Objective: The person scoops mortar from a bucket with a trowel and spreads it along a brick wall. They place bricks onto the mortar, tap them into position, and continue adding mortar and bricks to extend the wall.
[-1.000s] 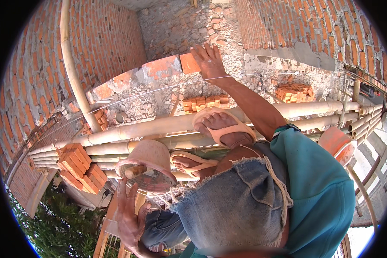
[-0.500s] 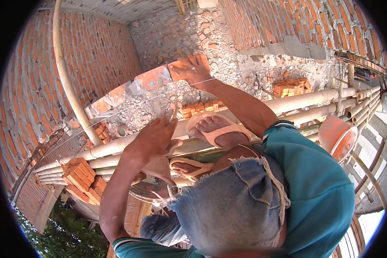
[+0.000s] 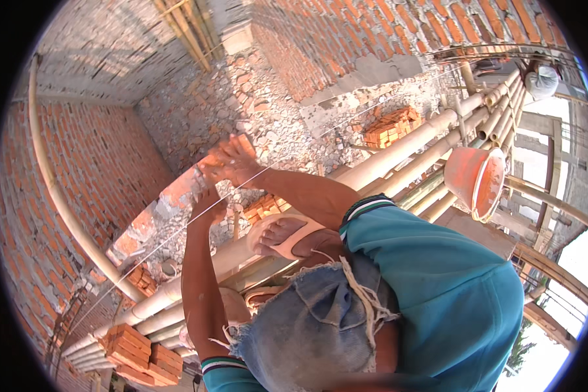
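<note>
A brick (image 3: pixel 245 145) lies at the end of the top course of a low brick wall (image 3: pixel 179 189), which has grey mortar on it. My right hand (image 3: pixel 234 163) is over this brick, its fingers curled across the top. Just below it, my left hand (image 3: pixel 209 204) reaches up against the near side of the wall, close to the brick's left end. Its fingertips are blurred and partly covered by the right hand. A taut white string (image 3: pixel 176 236) runs along the wall, passing in front of both wrists.
Bamboo poles (image 3: pixel 366 171) run beneath my sandalled feet (image 3: pixel 282 236). An orange bucket (image 3: pixel 465 175) hangs or stands at the right. Brick stacks sit at the lower left (image 3: pixel 132 349) and upper right (image 3: pixel 393 127). Rubble (image 3: pixel 268 114) covers the ground below. An upright bamboo pole (image 3: pixel 57 196) rises at the left.
My left hand has moved from above the poles up to the wall beside my right hand. My right hand stays on the brick. The whole view has turned and shifted.
</note>
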Available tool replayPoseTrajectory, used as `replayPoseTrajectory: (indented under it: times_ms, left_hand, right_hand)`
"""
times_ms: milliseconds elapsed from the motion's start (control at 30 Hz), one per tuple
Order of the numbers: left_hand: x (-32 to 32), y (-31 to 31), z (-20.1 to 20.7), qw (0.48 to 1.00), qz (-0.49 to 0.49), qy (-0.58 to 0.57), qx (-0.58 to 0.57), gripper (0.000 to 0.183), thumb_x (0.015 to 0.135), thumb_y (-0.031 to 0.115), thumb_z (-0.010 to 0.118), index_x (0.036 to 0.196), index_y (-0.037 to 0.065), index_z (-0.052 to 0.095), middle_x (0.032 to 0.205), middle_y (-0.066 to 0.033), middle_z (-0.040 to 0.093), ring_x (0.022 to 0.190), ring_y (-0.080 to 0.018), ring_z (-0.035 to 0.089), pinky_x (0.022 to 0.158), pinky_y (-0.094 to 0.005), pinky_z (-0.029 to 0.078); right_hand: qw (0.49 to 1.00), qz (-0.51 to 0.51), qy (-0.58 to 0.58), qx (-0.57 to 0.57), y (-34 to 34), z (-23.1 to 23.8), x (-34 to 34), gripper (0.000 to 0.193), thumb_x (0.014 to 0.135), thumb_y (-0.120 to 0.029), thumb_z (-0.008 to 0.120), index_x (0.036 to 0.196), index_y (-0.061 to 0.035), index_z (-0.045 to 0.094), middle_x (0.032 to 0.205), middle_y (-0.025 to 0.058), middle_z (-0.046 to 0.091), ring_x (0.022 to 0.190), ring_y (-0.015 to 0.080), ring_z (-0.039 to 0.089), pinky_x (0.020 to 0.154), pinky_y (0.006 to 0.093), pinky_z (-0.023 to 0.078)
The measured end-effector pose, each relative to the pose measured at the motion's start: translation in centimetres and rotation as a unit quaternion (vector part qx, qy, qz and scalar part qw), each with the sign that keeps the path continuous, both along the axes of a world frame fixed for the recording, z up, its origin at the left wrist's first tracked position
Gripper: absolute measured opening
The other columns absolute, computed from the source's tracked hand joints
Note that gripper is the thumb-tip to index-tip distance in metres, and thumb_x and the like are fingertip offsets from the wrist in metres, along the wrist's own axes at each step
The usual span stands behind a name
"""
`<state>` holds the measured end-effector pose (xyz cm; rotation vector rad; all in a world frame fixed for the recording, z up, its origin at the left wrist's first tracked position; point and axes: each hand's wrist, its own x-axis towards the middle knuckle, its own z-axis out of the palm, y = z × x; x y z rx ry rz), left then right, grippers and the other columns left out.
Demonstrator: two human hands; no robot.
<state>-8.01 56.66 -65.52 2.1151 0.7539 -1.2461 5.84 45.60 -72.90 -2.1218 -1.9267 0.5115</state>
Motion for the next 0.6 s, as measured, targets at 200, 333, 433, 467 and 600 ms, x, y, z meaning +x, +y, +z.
replayPoseTrajectory:
  times_ms: [200, 333, 433, 467, 600]
  left_hand:
    - [-2.8, -1.6, -2.6, 0.991, -0.007, -0.116, 0.068, 0.101, 0.1, 0.034, 0.058, 0.162, -0.002, -0.012, 0.16, -0.0337, 0.031, 0.145, -0.0498, 0.037, 0.122, -0.069, 0.014]
    - [-4.1, -1.8, -3.5, 0.983, -0.002, -0.161, 0.091, 0.096, 0.1, 0.03, 0.058, 0.163, -0.001, -0.008, 0.16, -0.0304, 0.034, 0.145, -0.0492, 0.038, 0.121, -0.0705, 0.013]
    - [-3.6, -1.9, -3.0, 0.987, 0.005, -0.141, 0.08, 0.096, 0.1, 0.028, 0.058, 0.164, -0.001, -0.007, 0.16, -0.0305, 0.034, 0.146, -0.0485, 0.036, 0.121, -0.0696, 0.015]
    - [-3.2, -1.9, -2.6, 0.99, 0.004, -0.12, 0.077, 0.096, 0.1, 0.028, 0.058, 0.164, -0.001, -0.007, 0.161, -0.0306, 0.034, 0.147, -0.0483, 0.036, 0.121, -0.0693, 0.016]
    - [-1.7, -2.1, -1.1, 0.99, 0.0, -0.094, 0.105, 0.095, 0.098, 0.023, 0.063, 0.165, 0.001, -0.002, 0.168, -0.0313, 0.014, 0.155, -0.0489, 0.018, 0.122, -0.0661, 0.018]
  right_hand:
    - [0.993, -0.025, 0.095, 0.073, 0.3, -0.8, -0.4, 0.069, 0.09, -0.015, 0.061, 0.153, -0.0393, 0.047, 0.158, 0.0124, 0.041, 0.152, 0.0411, 0.027, 0.126, 0.0676, 0.009]
    - [0.99, -0.033, 0.083, 0.105, 0.2, -1.4, -0.5, 0.071, 0.088, -0.016, 0.062, 0.153, -0.0406, 0.048, 0.156, 0.0115, 0.042, 0.151, 0.0406, 0.028, 0.125, 0.0688, 0.011]
    - [0.987, -0.047, 0.033, 0.152, 0.2, -1.9, -0.6, 0.071, 0.086, -0.017, 0.062, 0.151, -0.0406, 0.049, 0.153, 0.0116, 0.045, 0.149, 0.0401, 0.032, 0.125, 0.0693, 0.012]
    - [0.988, -0.043, 0.007, 0.147, 0.2, -2.1, -0.7, 0.07, 0.086, -0.017, 0.062, 0.151, -0.0405, 0.05, 0.152, 0.0118, 0.046, 0.147, 0.04, 0.033, 0.125, 0.0694, 0.013]
    - [0.981, -0.059, 0.025, 0.184, 0.3, -2.8, -1.0, 0.07, 0.085, -0.019, 0.062, 0.15, -0.0404, 0.051, 0.146, 0.0116, 0.05, 0.142, 0.0399, 0.04, 0.124, 0.0697, 0.014]
